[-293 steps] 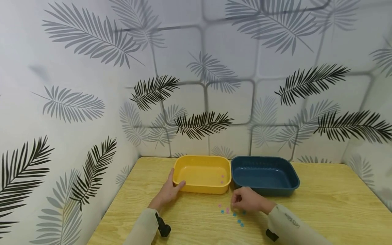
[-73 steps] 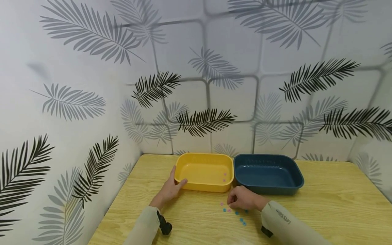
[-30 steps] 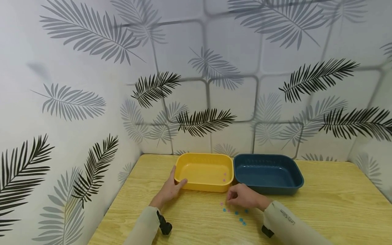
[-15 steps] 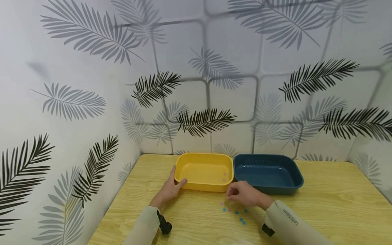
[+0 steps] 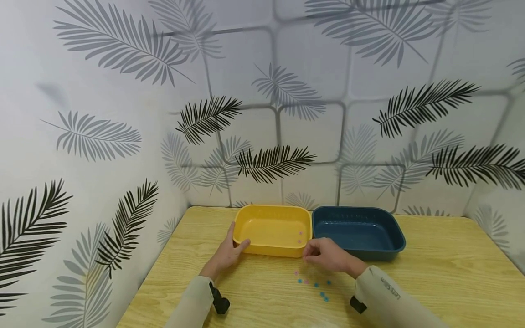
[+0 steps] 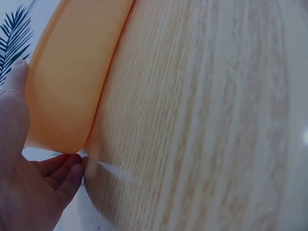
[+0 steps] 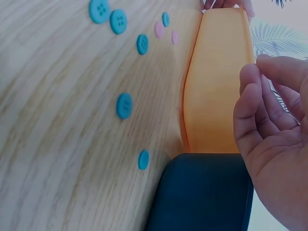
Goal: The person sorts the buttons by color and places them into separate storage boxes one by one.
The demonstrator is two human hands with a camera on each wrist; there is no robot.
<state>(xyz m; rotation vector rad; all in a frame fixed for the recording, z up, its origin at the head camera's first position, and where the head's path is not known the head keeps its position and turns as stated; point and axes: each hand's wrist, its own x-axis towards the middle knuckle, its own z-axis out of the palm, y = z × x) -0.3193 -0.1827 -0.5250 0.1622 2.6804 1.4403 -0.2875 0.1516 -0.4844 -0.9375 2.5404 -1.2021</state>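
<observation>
My left hand [image 5: 227, 253] holds the left end of the yellow plastic tub [image 5: 270, 250], thumb near the front rim and fingers along the side. My right hand [image 5: 329, 256] is raised at the tub's front right corner, thumb and forefinger pinched on a small pink button [image 5: 304, 259], mostly hidden by the fingertips. Two pink buttons lie inside the tub, one of them a pink button [image 5: 300, 241] near its right wall. Below the right hand, several blue buttons [image 7: 124, 106] and two pink buttons [image 7: 159, 30] lie scattered on the table.
A dark blue tub [image 5: 371, 255] stands against the right side of the yellow one. The wooden table [image 5: 443, 273] reaches back to a wall [image 5: 303, 132] with a leaf pattern. Dark straps with small devices sit at both wrists.
A pink button has been picked up from the pile by my right hand, which has risen from the table toward the yellow tub's front right corner. The left hand keeps its hold.
</observation>
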